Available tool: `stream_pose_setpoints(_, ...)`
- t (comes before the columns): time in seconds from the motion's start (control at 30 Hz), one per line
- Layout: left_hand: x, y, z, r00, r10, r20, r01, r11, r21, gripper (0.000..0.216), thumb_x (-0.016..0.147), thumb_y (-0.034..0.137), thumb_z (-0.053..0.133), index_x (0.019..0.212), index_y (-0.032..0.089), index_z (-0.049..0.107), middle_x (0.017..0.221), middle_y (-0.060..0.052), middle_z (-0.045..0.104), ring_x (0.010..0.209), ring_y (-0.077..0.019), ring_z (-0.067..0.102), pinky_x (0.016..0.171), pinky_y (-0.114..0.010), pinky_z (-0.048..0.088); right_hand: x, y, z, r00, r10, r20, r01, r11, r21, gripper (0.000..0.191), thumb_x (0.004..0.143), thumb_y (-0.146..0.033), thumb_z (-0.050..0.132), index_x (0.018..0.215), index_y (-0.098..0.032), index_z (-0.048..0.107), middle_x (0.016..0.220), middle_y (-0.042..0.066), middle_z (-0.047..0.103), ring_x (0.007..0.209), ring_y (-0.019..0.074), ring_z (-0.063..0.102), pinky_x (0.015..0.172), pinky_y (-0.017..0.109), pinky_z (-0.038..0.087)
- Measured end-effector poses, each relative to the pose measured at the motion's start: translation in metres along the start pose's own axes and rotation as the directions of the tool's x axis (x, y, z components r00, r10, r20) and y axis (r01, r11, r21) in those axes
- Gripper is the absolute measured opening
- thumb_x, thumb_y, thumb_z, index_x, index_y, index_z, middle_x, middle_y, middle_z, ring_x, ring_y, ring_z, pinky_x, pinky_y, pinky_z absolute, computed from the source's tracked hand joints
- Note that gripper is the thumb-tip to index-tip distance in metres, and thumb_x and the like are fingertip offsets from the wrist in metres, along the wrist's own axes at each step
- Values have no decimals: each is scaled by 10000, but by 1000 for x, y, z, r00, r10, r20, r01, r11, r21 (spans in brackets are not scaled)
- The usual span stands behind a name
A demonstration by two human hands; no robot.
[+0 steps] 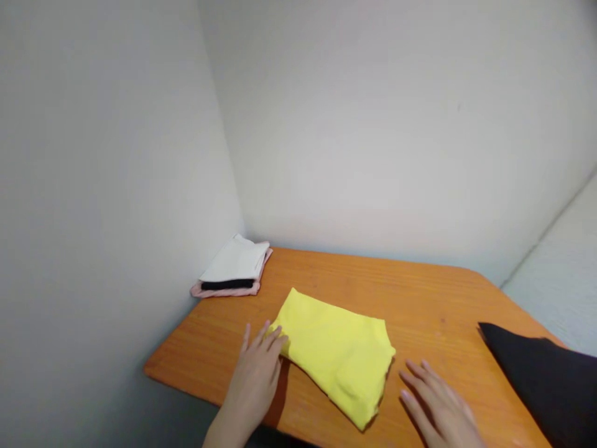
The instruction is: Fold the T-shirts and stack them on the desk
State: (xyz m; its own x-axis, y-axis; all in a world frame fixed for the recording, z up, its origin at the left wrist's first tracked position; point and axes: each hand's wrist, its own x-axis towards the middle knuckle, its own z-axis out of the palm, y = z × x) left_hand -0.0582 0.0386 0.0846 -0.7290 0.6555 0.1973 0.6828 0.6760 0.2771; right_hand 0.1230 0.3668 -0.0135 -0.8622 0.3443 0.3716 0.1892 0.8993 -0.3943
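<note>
A folded yellow cloth (333,348), perhaps a garment, lies on the wooden table (410,289) in front of me. My left hand (256,367) is at the cloth's left end, fingers spread, with the fingertips over its edge; whether they press on it I cannot tell. To the right of the cloth, my right hand (436,398) hovers a little apart from it, fingers stretched out and holding nothing. The cloth's right end shows uneven layered edges.
At the back left corner sits a stack of folded cloths: white (236,261) on top, black (227,284) in the middle, pink (224,293) underneath. A black cloth (545,379) lies at the right edge. Walls (373,124) border the table behind and at the left.
</note>
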Motion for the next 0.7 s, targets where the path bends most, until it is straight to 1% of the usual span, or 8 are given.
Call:
stream_pose_setpoints(0.07,1,29,5,999,48,-14,-49,992,-119,384,979,193,348,1298,269,546,1404,-34,533,1345,-201,427,1161,-480,285,9,-33,9,998,-9,64,3,996,91,383,950,-508,412,1061,-259,682,1297,73,576,1288,322,435,1028,523,391)
stream_pose_setpoints(0.13,-1,60,17,994,108,8,-103,965,-243,367,963,376,467,1297,247,547,1376,-67,553,1278,-218,496,1094,-416,399,19,-60,12,997,3,74,-17,981,192,345,974,-462,404,1069,-240,650,1262,88,575,1238,286,469,1031,471,390)
stream_pose_setpoints(0.2,-3,82,34,991,130,32,-114,945,-306,510,855,479,626,1274,195,565,1340,-122,573,1223,-283,536,1046,-440,442,24,-78,12,997,29,67,-46,964,262,302,976,-434,419,1077,-230,618,1165,92,595,1133,264,522,986,432,418)
stream_pose_setpoints(0.27,-5,92,48,995,95,20,-82,934,-348,509,853,458,628,1258,155,568,1299,-160,594,1185,-313,559,1021,-463,447,23,-86,11,996,55,71,-74,952,297,262,968,-422,441,1029,-225,601,1046,80,605,1026,256,548,921,408,442)
stream_pose_setpoints(0.4,-3,88,56,998,-37,46,56,827,-559,300,975,365,416,1150,194,589,1112,-104,680,1025,-240,637,906,-369,493,16,-92,13,990,84,111,-119,928,354,197,929,-394,498,953,-209,562,930,60,584,899,239,545,813,363,461)
stream_pose_setpoints(0.47,-1,84,56,995,-46,84,91,729,-678,242,960,341,443,1097,204,588,1038,-72,690,951,-212,652,856,-318,504,15,-93,15,989,97,110,-132,914,384,173,906,-355,510,971,-199,550,931,62,581,880,230,546,794,344,465)
stream_pose_setpoints(0.6,-2,67,55,995,-65,73,97,572,-815,280,852,229,542,1124,177,582,1092,-87,676,1002,-217,642,880,-297,500,18,-86,4,994,74,84,-103,893,439,204,893,-360,507,976,-189,581,969,74,602,931,228,567,827,322,467)
stream_pose_setpoints(0.7,-6,38,37,962,-272,1,141,497,-856,279,852,296,533,1093,160,573,1060,-100,675,960,-229,650,813,-309,526,20,-71,-24,991,121,54,-132,892,433,274,901,-440,477,878,-198,604,763,34,595,694,195,573,626,279,475)
